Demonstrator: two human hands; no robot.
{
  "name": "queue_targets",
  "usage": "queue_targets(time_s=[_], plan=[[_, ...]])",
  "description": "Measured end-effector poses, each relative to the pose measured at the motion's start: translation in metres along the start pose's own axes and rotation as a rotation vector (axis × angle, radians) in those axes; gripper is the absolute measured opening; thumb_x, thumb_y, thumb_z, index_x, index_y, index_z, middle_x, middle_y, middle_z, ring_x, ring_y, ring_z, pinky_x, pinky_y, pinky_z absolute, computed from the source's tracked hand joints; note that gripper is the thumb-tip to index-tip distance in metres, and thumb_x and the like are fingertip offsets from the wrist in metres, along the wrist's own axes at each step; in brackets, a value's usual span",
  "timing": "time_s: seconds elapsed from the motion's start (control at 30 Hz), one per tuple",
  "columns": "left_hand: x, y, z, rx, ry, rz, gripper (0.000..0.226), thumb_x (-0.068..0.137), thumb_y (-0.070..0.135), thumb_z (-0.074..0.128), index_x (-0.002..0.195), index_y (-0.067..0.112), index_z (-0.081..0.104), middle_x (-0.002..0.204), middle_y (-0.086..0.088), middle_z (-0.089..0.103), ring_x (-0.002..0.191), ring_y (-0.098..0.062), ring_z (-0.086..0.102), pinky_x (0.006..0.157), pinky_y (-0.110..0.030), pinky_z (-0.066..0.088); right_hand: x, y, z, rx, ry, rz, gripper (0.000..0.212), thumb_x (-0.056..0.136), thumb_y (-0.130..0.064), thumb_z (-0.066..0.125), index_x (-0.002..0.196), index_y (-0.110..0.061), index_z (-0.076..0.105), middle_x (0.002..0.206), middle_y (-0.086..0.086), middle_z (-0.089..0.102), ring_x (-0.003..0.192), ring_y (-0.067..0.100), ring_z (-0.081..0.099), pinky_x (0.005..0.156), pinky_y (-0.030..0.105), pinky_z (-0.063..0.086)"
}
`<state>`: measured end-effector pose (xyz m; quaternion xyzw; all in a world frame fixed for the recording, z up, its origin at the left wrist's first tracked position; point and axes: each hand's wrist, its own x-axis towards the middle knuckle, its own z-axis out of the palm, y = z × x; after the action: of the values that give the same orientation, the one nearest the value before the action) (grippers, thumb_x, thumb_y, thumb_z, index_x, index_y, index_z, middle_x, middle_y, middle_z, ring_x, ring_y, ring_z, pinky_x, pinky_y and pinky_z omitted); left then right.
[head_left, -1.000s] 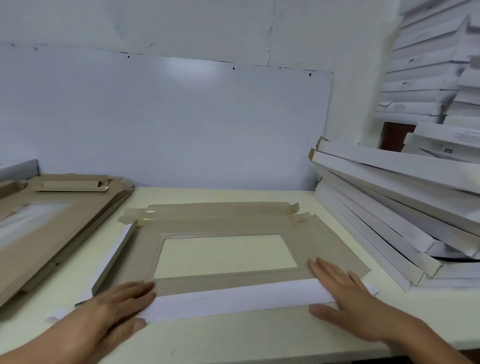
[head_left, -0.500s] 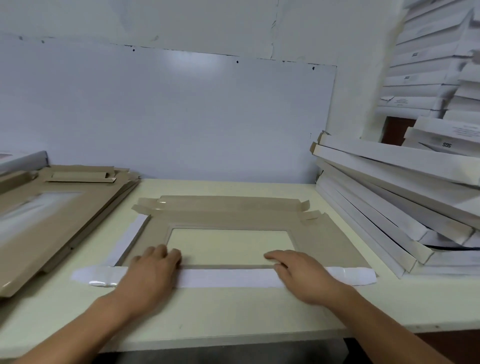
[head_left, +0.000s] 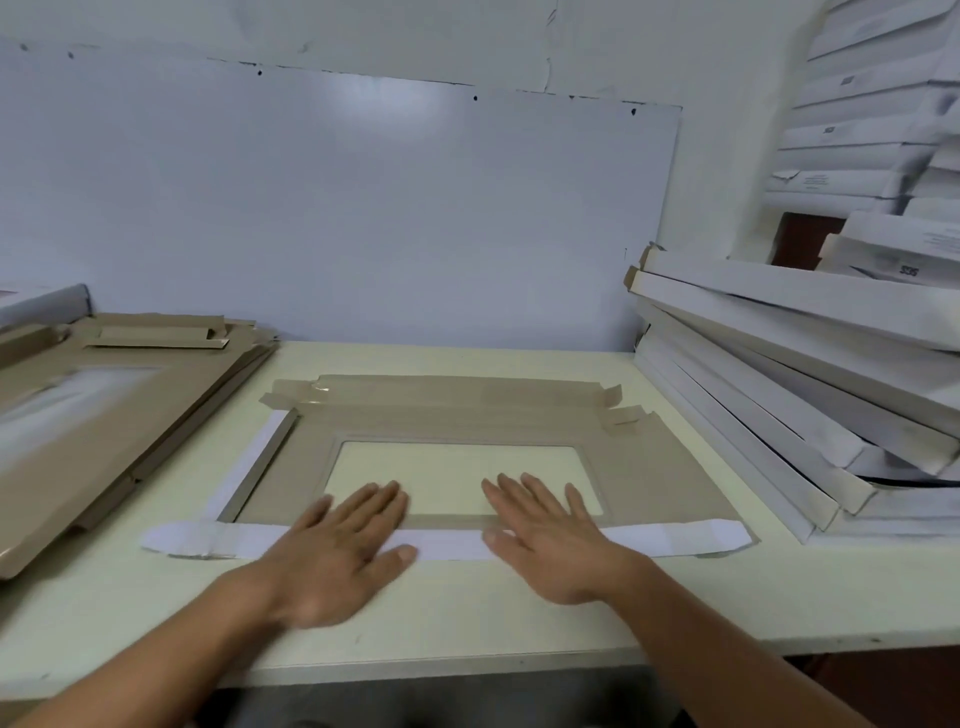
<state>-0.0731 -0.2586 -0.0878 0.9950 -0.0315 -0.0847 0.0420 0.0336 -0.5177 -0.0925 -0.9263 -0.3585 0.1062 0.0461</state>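
Left hand (head_left: 337, 545): flat on the white flap (head_left: 649, 538)
Right hand (head_left: 550, 535): flat beside it
Cardboard sheet (head_left: 660, 478): lies on table (head_left: 519, 613)

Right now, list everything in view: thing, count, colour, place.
box blank: one, brown with a window cut-out, flat at the table's centre
white flap: one, white, along the blank's near edge
side flap: one, white, along the blank's left edge
blank stack: one pile, brown, table's left
white boxes: many, white, piled slanting at the right, more stacked higher behind
panel: one, white, against the wall behind the table
table: one, cream, under it all
left hand: one, flat on the white flap, fingers straight
right hand: one, flat on the white flap, fingers straight
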Motion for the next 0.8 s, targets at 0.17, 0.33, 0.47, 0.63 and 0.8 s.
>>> queue_targets(time_s=[0.17, 0.33, 0.47, 0.63, 0.8], plan=[[-0.021, -0.056, -0.004, 0.021, 0.017, -0.193, 0.083, 0.072, 0.080, -0.014, 0.142, 0.038, -0.028, 0.156, 0.020, -0.026, 0.141, 0.001, -0.027, 0.121, -0.035, -0.011, -0.021, 0.049, -0.004, -0.017, 0.011, 0.127, 0.062, 0.100, -0.064, 0.006, 0.153, -0.044, -0.020, 0.162, -0.019, -0.023, 0.149, 0.009, -0.026, 0.120, 0.052, -0.016], [-0.024, -0.067, -0.001, 0.028, 0.045, -0.279, 0.095, 0.065, 0.089, -0.014, 0.147, 0.043, -0.025, 0.158, 0.020, -0.023, 0.146, -0.006, -0.024, 0.120, -0.045, -0.011, -0.047, 0.092, -0.011, -0.016, 0.019, 0.248, 0.063, 0.101, -0.063, 0.010, 0.155, -0.043, -0.015, 0.164, -0.015, -0.018, 0.151, 0.013, -0.021, 0.120, 0.050, -0.013], [-0.027, -0.072, -0.002, 0.080, 0.043, -0.338, 0.087, 0.064, 0.087, -0.020, 0.141, 0.049, -0.030, 0.161, 0.016, -0.021, 0.147, -0.013, -0.026, 0.118, -0.052, -0.012, -0.077, 0.114, -0.021, -0.003, 0.141, 0.211, 0.059, 0.100, -0.063, 0.027, 0.156, -0.047, 0.014, 0.163, -0.014, 0.016, 0.151, 0.012, 0.008, 0.120, 0.036, 0.008], [-0.032, -0.040, -0.004, 0.214, 0.267, -0.304, 0.073, 0.073, 0.062, -0.026, 0.144, 0.045, -0.026, 0.164, 0.006, -0.012, 0.151, -0.022, -0.014, 0.116, -0.059, -0.002, -0.105, 0.114, -0.051, -0.058, 0.131, 0.146, 0.034, 0.083, -0.073, 0.050, 0.092, -0.041, 0.053, 0.093, -0.018, 0.056, 0.085, 0.001, 0.052, 0.074, 0.022, 0.043], [-0.038, 0.026, -0.002, 0.027, 0.387, -0.073, 0.065, 0.094, 0.058, 0.014, 0.152, 0.044, -0.010, 0.163, 0.005, -0.014, 0.152, -0.020, -0.001, 0.118, -0.039, 0.025, -0.095, 0.065, -0.063, -0.076, -0.088, 0.036, 0.039, 0.095, -0.053, 0.053, 0.077, -0.020, 0.045, 0.072, -0.006, 0.045, 0.062, 0.007, 0.039, 0.060, 0.027, 0.033]])
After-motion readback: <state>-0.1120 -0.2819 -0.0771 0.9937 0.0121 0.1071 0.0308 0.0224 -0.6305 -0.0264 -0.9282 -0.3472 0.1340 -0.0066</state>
